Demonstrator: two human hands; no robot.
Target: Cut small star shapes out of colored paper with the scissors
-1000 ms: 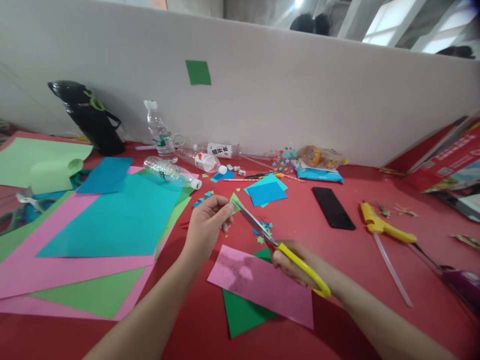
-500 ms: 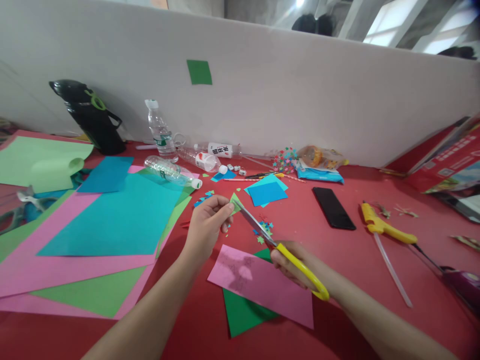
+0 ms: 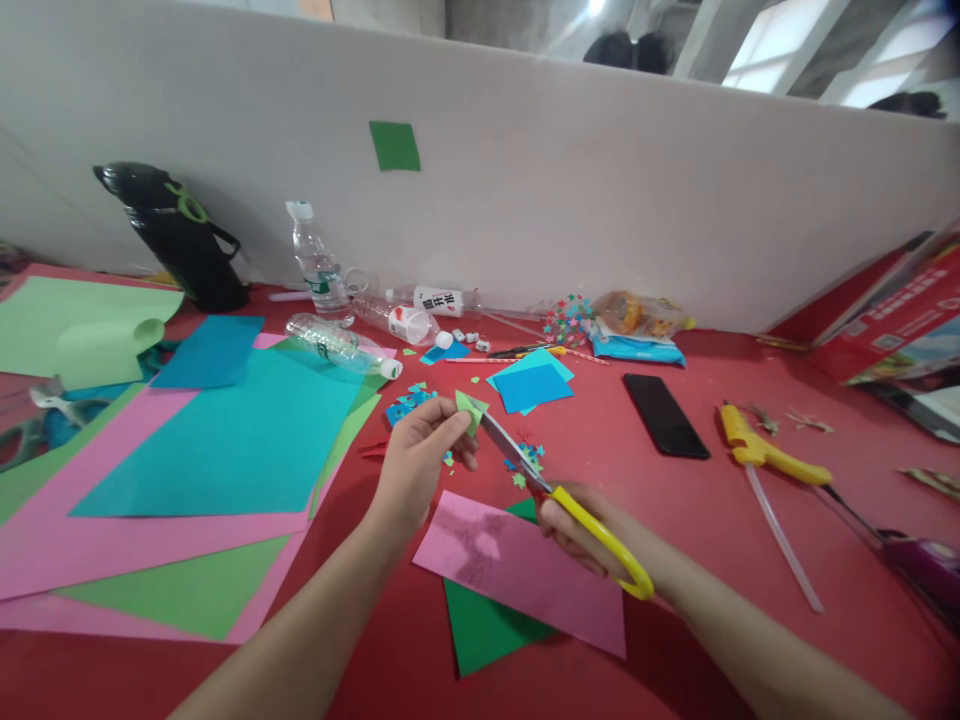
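Pinched between the thumb and fingers of my left hand (image 3: 421, 450) is a small piece of light green paper (image 3: 469, 408). My right hand (image 3: 574, 525) grips scissors (image 3: 600, 530) with yellow handles, their blades pointing up and left. The blade tips meet the right edge of the green piece; whether they are cutting into it I cannot tell. Below the blades lie small paper stars (image 3: 529, 458) in green, blue and red. A pink sheet (image 3: 517, 580) rests over a dark green sheet (image 3: 487, 630) beneath my hands.
Large coloured sheets (image 3: 217, 440) cover the left side of the red table. Plastic bottles (image 3: 337, 345) and a black flask (image 3: 176, 240) are near the white partition. To the right are a phone (image 3: 665, 415), a yellow glue gun (image 3: 772, 452) and a blue packet (image 3: 637, 348).
The green paper piece has turned in my left fingers, and a small green scrap now shows on the table behind it. My right hand keeps its hold on the scissors.
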